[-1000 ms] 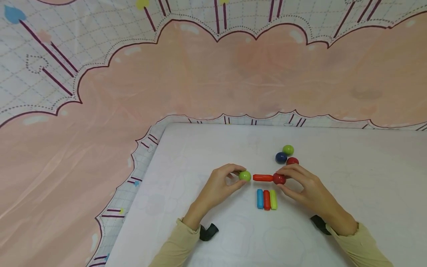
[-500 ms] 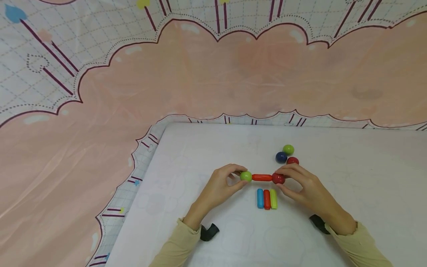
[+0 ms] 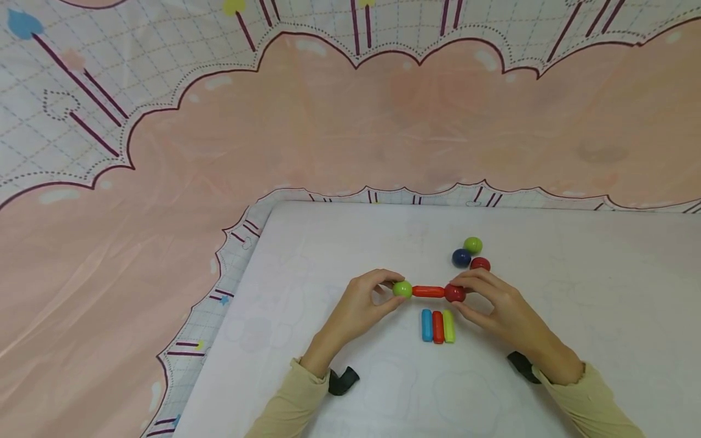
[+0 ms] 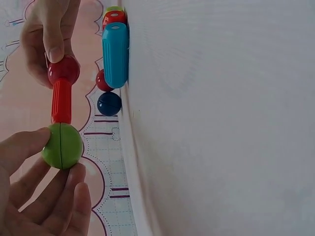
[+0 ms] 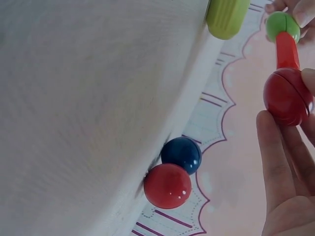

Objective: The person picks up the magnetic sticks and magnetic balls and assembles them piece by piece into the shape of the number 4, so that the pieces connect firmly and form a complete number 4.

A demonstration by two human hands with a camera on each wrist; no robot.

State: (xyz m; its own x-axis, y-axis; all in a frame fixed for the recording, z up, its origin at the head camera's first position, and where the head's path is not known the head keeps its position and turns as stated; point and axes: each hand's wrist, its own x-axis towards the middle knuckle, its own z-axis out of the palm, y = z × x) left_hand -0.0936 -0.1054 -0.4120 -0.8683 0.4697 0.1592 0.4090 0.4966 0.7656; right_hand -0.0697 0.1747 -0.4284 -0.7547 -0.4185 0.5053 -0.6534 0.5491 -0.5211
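Observation:
My left hand [image 3: 364,303] pinches a light green ball [image 3: 402,289] between thumb and fingers. A dark red ball [image 3: 454,292] is gripped the same way by my right hand [image 3: 501,307]. Between the two balls runs a red ridged rod [image 3: 429,292], touching both, so the three form one straight piece. In the left wrist view the rod [image 4: 61,102] meets the green ball [image 4: 62,146] end-on. The right wrist view shows the red ball [image 5: 288,97] held by thumb and fingertips, with the rod leading away to the green one.
Just nearer than the joined piece, a blue rod [image 3: 427,325], a red rod [image 3: 438,327] and a yellow-green rod [image 3: 449,326] lie side by side on the white table [image 3: 306,243]. Beyond my right hand sit a green ball [image 3: 473,245], a dark blue ball [image 3: 461,258] and a red ball [image 3: 480,264].
One second ago a small gap separated the green ball from the red rod; the two now touch. The red ball and rod have shifted slightly left with my right hand.

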